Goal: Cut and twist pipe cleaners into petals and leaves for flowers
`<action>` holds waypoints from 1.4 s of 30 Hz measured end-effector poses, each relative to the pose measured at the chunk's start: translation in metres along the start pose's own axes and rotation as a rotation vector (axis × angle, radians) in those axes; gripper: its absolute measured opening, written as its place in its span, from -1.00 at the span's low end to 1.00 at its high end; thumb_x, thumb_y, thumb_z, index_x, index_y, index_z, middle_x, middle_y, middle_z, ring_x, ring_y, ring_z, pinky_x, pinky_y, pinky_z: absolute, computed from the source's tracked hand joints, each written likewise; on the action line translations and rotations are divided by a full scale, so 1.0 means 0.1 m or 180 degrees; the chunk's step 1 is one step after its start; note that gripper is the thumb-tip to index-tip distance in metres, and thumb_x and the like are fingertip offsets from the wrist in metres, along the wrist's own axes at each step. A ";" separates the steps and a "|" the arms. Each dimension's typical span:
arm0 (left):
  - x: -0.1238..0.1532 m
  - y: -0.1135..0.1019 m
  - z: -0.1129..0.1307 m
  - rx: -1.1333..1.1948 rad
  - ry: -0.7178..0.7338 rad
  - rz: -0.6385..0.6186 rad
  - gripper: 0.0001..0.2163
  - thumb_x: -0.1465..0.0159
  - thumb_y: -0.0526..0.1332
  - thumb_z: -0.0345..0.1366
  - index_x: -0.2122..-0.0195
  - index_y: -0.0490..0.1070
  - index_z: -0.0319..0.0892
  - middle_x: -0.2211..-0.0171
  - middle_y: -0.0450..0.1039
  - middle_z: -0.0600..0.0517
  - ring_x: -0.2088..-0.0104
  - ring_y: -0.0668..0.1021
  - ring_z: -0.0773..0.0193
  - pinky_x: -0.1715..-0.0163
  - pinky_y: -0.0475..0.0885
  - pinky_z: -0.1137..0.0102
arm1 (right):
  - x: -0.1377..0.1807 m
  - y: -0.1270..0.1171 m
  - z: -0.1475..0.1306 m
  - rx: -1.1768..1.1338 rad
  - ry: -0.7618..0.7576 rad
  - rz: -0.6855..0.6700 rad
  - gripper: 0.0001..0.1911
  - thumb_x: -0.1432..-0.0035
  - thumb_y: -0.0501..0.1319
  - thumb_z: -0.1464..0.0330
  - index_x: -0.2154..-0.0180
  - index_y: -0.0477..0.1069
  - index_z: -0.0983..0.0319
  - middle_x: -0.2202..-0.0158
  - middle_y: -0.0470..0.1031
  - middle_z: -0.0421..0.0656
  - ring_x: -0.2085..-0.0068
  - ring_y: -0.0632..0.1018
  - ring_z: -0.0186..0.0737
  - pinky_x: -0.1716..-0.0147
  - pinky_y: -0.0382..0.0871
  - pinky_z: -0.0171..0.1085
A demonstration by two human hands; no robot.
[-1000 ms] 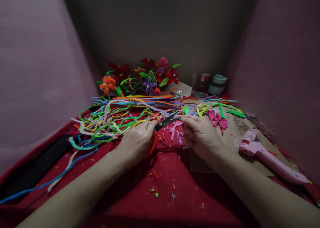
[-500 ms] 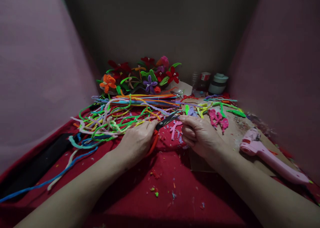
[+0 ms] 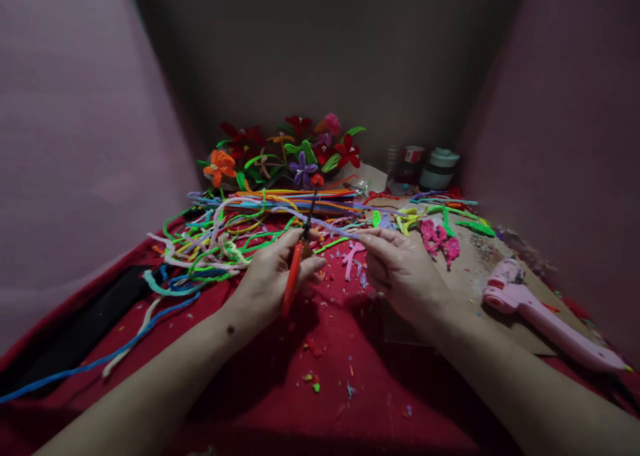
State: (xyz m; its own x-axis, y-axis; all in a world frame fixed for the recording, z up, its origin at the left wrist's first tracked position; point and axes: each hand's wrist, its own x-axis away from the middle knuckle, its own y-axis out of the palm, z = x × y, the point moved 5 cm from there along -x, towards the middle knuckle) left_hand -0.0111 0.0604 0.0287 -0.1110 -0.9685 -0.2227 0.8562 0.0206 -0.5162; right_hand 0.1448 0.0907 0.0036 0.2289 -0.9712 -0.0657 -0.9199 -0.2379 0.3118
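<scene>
My left hand (image 3: 273, 269) holds orange-handled scissors (image 3: 296, 269), their dark blades pointing up and away; the thumb and forefinger reach past the handles. Opposite, my right hand (image 3: 400, 263) pinches the end of a light purple pipe cleaner (image 3: 333, 228), which stretches leftward behind the scissors. Below the right fingertips a pink pipe-cleaner piece (image 3: 350, 259) lies on the red cloth (image 3: 350, 389) among small trimmings. A heap of tangled pipe cleaners (image 3: 230, 243) in many colours spreads just beyond the left hand.
Pipe-cleaner flowers (image 3: 303, 169) stand at the back. A pink glue gun (image 3: 550, 323) rests on cardboard (image 3: 475, 289) at right, near pink twisted pieces (image 3: 440, 239). A lidded cup (image 3: 440, 169) stands behind. A long black object (image 3: 80, 329) lies at left.
The scissors have swung from pointing at the right hand to pointing away and upward. The left thumb and forefinger have spread apart. The right hand has barely moved.
</scene>
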 end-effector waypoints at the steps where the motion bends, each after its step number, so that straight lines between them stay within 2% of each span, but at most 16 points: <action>1: 0.00 0.03 0.02 0.0530 -0.0264 -0.0029 -0.71 -0.13 0.19 -0.22 0.13 0.28 -0.19 0.49 0.41 0.07 0.57 0.47 0.34 0.57 0.38 0.48 | 0.04 0.02 -0.04 0.0376 -0.0291 0.0017 -0.90 -0.05 0.18 0.31 0.41 0.33 0.21 0.72 0.06 -0.40 0.71 0.06 -0.49 0.75 -0.07 -0.43; 3: 0.00 0.08 0.05 0.1349 -0.0563 0.0021 -0.72 -0.10 0.23 -0.25 0.18 0.29 -0.21 0.52 0.40 0.08 0.58 0.46 0.35 0.58 0.39 0.48 | 0.14 0.07 -0.12 0.1290 -0.1070 0.0009 -0.91 -0.09 0.15 0.34 0.36 0.37 0.22 0.63 0.22 -0.33 0.63 0.21 -0.47 0.65 0.08 -0.41; 6: -0.01 0.10 0.04 0.2043 -0.0723 0.0106 -0.72 -0.06 0.25 -0.32 0.20 0.30 -0.21 0.58 0.36 0.11 0.62 0.43 0.38 0.61 0.37 0.49 | 0.31 0.21 -0.15 0.2337 -0.2134 -0.0321 -0.87 -0.13 0.11 0.44 0.27 0.40 0.23 0.48 0.40 -0.24 0.50 0.37 -0.42 0.47 0.22 -0.39; 8: -0.02 0.09 0.01 0.2278 -0.0806 0.0081 -0.68 -0.04 0.26 -0.35 0.16 0.29 -0.20 0.58 0.36 0.11 0.62 0.42 0.39 0.63 0.35 0.51 | 0.37 0.26 -0.14 0.2579 -0.2441 -0.0497 -0.85 -0.13 0.11 0.46 0.24 0.40 0.24 0.43 0.44 -0.21 0.47 0.40 -0.42 0.42 0.23 -0.39; 9: -0.02 0.07 -0.01 0.2330 -0.0814 0.0082 -0.66 -0.03 0.27 -0.36 0.14 0.29 -0.19 0.57 0.36 0.11 0.61 0.43 0.39 0.63 0.34 0.52 | 0.38 0.26 -0.14 0.2596 -0.2423 -0.0509 -0.86 -0.13 0.11 0.45 0.25 0.40 0.24 0.45 0.44 -0.22 0.49 0.39 -0.42 0.43 0.23 -0.40; 11: -0.02 0.02 -0.01 0.2301 -0.0729 0.0159 -0.66 -0.02 0.28 -0.37 0.15 0.30 -0.19 0.57 0.37 0.11 0.60 0.45 0.38 0.63 0.34 0.53 | 0.35 0.25 -0.14 0.2495 -0.2114 -0.0476 -0.87 -0.15 0.10 0.41 0.31 0.42 0.25 0.52 0.40 -0.24 0.52 0.36 -0.42 0.47 0.22 -0.40; 15: -0.02 -0.01 0.01 0.2072 -0.0598 0.0218 -0.68 -0.02 0.28 -0.38 0.17 0.32 -0.21 0.60 0.37 0.11 0.62 0.46 0.37 0.65 0.33 0.54 | 0.25 0.24 -0.12 0.1930 -0.1031 -0.0591 -0.72 -0.18 0.04 0.30 0.47 0.41 0.25 0.62 0.33 -0.26 0.56 0.32 -0.42 0.52 0.19 -0.40; 19: -0.02 -0.02 0.04 0.1920 -0.0494 0.0274 -0.70 -0.02 0.29 -0.36 0.19 0.33 -0.21 0.60 0.37 0.11 0.65 0.44 0.39 0.68 0.32 0.55 | 0.20 0.28 -0.04 0.1606 -0.0276 -0.0871 -0.77 -0.12 0.12 0.31 0.50 0.42 0.27 0.64 0.34 -0.27 0.58 0.29 -0.43 0.57 0.14 -0.41; 25: -0.05 -0.19 0.02 0.2076 -0.0289 0.0722 -0.72 -0.01 0.27 -0.41 0.22 0.32 -0.19 0.55 0.37 0.12 0.64 0.40 0.45 0.70 0.31 0.57 | 0.16 0.22 0.03 0.1904 -0.0046 -0.0793 -0.69 -0.09 0.12 0.37 0.65 0.32 0.28 0.69 0.29 -0.27 0.60 0.25 -0.46 0.56 0.11 -0.40; 29: -0.09 -0.32 -0.03 0.2073 -0.0174 0.0977 -0.71 0.01 0.28 -0.42 0.23 0.34 -0.19 0.56 0.34 0.13 0.66 0.38 0.47 0.72 0.28 0.59 | 0.14 0.21 0.08 0.1653 0.0110 -0.0773 -0.74 -0.08 0.13 0.30 0.57 0.38 0.28 0.68 0.33 -0.25 0.65 0.19 -0.48 0.65 0.02 -0.41; 35: -0.14 -0.40 -0.11 0.2171 -0.0289 0.1197 -0.70 0.05 0.30 -0.44 0.25 0.35 -0.23 0.57 0.32 0.14 0.68 0.36 0.52 0.72 0.27 0.62 | 0.15 0.21 0.12 0.0996 0.0414 -0.0747 -0.79 -0.05 0.16 0.27 0.49 0.37 0.28 0.63 0.40 -0.23 0.69 0.17 -0.51 0.71 -0.04 -0.42; 38: -0.15 -0.38 -0.11 0.2211 -0.0317 0.1088 -0.68 0.06 0.30 -0.41 0.24 0.34 -0.22 0.58 0.34 0.13 0.66 0.40 0.46 0.70 0.32 0.58 | 0.14 0.20 0.12 0.0665 0.0489 -0.0707 -0.81 -0.02 0.19 0.27 0.47 0.37 0.29 0.63 0.41 -0.23 0.69 0.17 -0.51 0.71 -0.06 -0.43; 42: -0.11 -0.20 -0.05 0.2009 -0.0493 0.0608 -0.77 0.03 0.31 -0.34 0.35 0.35 -0.26 0.57 0.43 0.04 0.66 0.44 0.38 0.67 0.35 0.51 | 0.12 0.18 0.14 0.0400 0.0526 -0.0648 -0.81 -0.03 0.19 0.29 0.49 0.36 0.30 0.64 0.41 -0.23 0.69 0.17 -0.52 0.70 -0.06 -0.43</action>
State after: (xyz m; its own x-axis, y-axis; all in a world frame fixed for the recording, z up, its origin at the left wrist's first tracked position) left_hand -0.0296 0.0717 0.0374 0.1048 -0.9876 -0.1168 0.9894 0.0916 0.1128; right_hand 0.1267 0.0741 -0.0046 0.4521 -0.8909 0.0438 -0.8796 -0.4372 0.1874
